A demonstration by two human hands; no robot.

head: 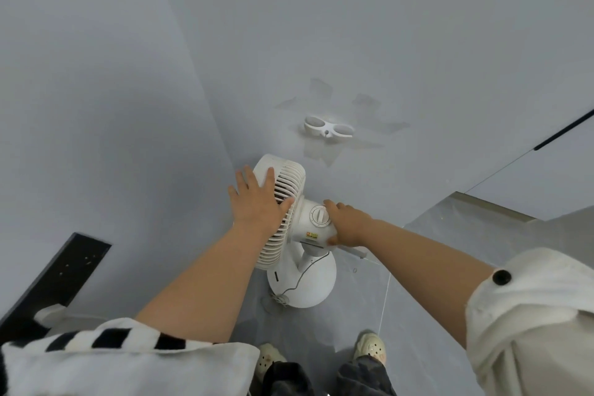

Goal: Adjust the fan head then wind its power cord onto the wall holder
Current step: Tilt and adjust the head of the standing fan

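Observation:
A white fan stands on the grey floor in a wall corner, its round base [316, 286] below its grilled head [286, 190]. My left hand [257, 199] lies flat on the top of the grille with straight fingers. My right hand [345, 223] grips the motor housing [313, 222] behind the head, fingers over the top near the round dial and thumb underneath. The thin power cord [297, 283] runs down the stem and lies bunched on the base's front left. A white two-lobed cord holder [328, 128] is fixed to the wall above the fan, with nothing wound on it.
Grey walls meet in a corner just left of the fan. A black panel [61, 276] leans low on the left wall. A raised step edge [495, 206] lies to the right. My feet in pale clogs [369, 347] stand close in front of the base.

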